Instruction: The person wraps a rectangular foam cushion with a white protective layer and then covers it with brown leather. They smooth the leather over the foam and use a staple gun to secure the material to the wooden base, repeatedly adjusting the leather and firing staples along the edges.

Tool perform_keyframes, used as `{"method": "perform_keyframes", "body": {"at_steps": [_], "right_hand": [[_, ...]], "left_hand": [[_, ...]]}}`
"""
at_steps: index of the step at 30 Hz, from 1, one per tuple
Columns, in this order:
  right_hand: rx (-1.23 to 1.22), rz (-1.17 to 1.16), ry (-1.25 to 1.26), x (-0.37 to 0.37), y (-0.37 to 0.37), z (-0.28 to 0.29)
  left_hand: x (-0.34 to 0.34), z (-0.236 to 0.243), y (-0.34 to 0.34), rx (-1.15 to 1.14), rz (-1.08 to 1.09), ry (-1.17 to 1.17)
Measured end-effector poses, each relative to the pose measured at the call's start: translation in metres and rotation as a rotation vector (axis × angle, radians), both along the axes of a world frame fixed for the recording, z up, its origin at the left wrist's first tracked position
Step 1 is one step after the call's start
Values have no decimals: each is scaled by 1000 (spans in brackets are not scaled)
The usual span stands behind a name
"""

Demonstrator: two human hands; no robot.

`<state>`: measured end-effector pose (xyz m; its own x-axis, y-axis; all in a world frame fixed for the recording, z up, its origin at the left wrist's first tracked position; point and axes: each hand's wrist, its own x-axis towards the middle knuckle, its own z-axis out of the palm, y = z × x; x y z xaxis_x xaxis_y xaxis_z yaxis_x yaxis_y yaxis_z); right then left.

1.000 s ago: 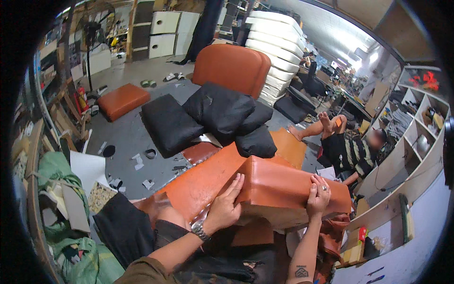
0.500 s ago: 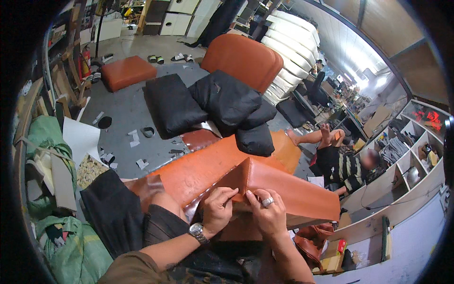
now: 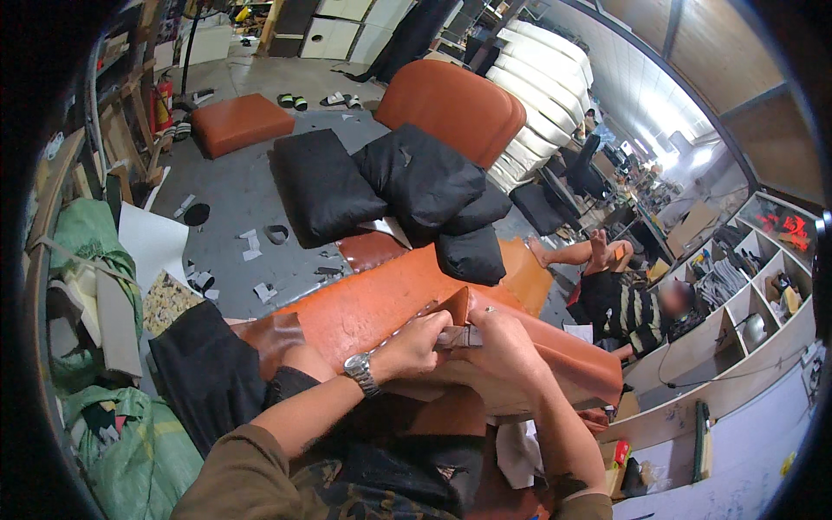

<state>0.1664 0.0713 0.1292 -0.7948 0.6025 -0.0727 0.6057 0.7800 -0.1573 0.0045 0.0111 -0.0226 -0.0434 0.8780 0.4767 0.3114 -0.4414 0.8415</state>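
An orange-brown upholstery cover (image 3: 576, 373) sits over a block-shaped piece across my lap, its front corner raised between my hands. My left hand (image 3: 410, 345), with a metal watch on the wrist, pinches at the corner's lower edge from the left. My right hand (image 3: 507, 351) is closed at the same corner from the right, its fingers curled over the edge. A greyish strip of the underside (image 3: 458, 338) shows between them; exactly what the fingertips grip is partly hidden. A long orange sheet of material (image 3: 364, 295) lies just beyond, with a black cloth (image 3: 199, 373) at the left.
Several black cushions (image 3: 325, 186) lie ahead, with orange pads (image 3: 446, 104) and stacked white cushions (image 3: 533, 95) behind. A person (image 3: 624, 308) lies at right beside compartment shelving (image 3: 737, 325). Green sacks (image 3: 113, 451), boards and scraps fill the left; sandals (image 3: 295, 101) lie farther back.
My hands have come together at the cover's near corner, my right moving left from the far end. The corner now gapes open, showing the grey strip, and the view has tilted down slightly.
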Motion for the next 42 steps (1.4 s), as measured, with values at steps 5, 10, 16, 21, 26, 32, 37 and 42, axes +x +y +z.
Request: {"method": "perform_keyframes", "body": {"at_steps": [5, 10, 16, 21, 26, 32, 37, 42], "right_hand": [[268, -84, 62, -1, -24, -20], [458, -15, 255, 14, -27, -53], [671, -59, 647, 15, -41, -100], [356, -237, 1210, 31, -75, -137], [372, -766, 1602, 126, 1, -141], [1122, -1142, 799, 353, 110, -103], [195, -1108, 1165, 454, 135, -145], [206, -1150, 1521, 488, 118, -191]], "left_hand": [[2, -2, 0, 153, 138, 114], [6, 1, -15, 37, 144, 109], [-5, 34, 2, 172, 196, 227], [-23, 43, 17, 47, -137, 339], [-19, 26, 15, -28, -119, 223], [-5, 13, -1, 0, -141, 68], [33, 17, -20, 172, -151, 150], [53, 20, -1, 146, -185, 64]]}}
